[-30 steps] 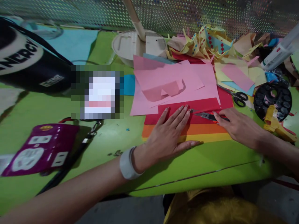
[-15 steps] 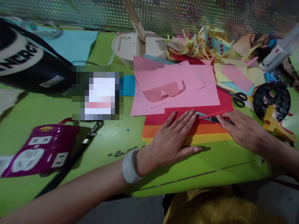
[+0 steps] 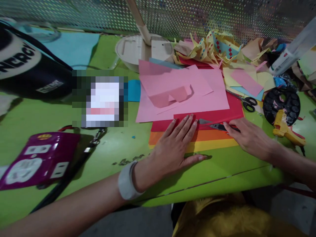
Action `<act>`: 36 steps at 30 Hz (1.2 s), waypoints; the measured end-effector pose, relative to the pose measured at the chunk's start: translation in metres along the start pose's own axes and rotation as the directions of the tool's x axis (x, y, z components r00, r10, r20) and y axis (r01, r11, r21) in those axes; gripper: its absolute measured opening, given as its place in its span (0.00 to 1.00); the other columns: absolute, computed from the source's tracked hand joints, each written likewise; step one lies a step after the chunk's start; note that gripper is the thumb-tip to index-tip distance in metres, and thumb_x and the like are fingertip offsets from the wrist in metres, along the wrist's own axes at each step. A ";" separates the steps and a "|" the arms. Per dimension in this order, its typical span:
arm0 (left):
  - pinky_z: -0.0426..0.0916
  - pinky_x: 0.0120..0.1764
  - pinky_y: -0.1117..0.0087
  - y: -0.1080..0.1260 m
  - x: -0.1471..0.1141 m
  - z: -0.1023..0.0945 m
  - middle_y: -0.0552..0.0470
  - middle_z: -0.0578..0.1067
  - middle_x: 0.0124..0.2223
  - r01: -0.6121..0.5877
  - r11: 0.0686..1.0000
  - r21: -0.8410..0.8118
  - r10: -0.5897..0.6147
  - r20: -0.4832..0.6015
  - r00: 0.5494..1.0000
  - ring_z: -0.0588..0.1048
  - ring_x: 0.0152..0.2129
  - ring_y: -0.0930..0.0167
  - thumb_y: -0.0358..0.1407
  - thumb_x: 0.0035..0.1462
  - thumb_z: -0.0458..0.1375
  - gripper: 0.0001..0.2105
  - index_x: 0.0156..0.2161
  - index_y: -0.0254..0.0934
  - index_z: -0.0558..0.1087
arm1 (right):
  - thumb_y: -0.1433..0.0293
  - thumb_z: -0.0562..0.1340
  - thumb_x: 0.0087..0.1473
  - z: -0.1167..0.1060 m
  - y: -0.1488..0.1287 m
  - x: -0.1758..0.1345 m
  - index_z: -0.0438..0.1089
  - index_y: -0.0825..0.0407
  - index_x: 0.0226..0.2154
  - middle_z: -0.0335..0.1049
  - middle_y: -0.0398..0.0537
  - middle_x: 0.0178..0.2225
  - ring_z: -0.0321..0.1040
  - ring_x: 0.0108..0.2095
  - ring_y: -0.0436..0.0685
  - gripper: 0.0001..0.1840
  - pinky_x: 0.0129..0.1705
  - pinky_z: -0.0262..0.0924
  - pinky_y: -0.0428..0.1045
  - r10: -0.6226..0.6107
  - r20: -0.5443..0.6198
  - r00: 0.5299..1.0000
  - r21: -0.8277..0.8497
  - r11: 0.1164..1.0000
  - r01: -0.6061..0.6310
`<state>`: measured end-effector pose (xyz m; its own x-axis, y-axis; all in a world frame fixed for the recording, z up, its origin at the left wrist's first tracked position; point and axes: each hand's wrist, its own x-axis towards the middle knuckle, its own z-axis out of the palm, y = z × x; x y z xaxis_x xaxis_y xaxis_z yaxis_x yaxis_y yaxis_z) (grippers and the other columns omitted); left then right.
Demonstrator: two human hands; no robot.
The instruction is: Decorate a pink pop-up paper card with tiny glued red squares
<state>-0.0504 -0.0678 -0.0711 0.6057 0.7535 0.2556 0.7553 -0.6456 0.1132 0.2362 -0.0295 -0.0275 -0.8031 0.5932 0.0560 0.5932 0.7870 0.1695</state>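
My left hand (image 3: 174, 140) lies flat with fingers spread, pressing on a folded sheet of red paper (image 3: 163, 125). Orange paper (image 3: 204, 135) and yellow paper (image 3: 209, 144) show beneath its near edge. In my right hand (image 3: 247, 135) is a knife with a grey blade and dark handle (image 3: 218, 126), apparently a utility knife. Its blade lies along the fold of the red paper, pointing left toward my left fingertips, partly covered by a red edge. Pink sheets (image 3: 182, 77) with a cut-out piece rest just beyond.
Black-handled scissors (image 3: 249, 103), a black palette (image 3: 268, 105) and a yellow glue gun (image 3: 283, 126) lie to the right. Paper scraps (image 3: 212, 49) pile up behind. A blurred-out phone (image 3: 102, 102), purple pouch (image 3: 41, 158) and dark bottle (image 3: 37, 75) occupy the left side.
My left hand has slid a little left on the paper. The knife has shifted slightly left too, and the raised red paper edge over it has dropped lower.
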 end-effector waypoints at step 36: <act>0.44 0.66 0.53 0.002 0.013 0.002 0.34 0.58 0.68 0.044 0.998 -0.032 -0.046 -0.049 0.998 0.55 0.66 0.58 0.62 0.62 0.39 0.44 0.70 0.28 0.38 | 0.79 0.52 0.60 -0.008 -0.003 0.006 0.66 0.63 0.55 0.70 0.61 0.42 0.67 0.41 0.62 0.21 0.38 0.69 0.55 -0.024 -0.053 0.998 -0.037 0.999 0.022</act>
<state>-0.0407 -0.0587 -0.0696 0.5575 0.7753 0.2969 0.7729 -0.6153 0.1554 0.2293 -0.0296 -0.0196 -0.8190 0.5643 0.1041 0.5728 0.7931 0.2071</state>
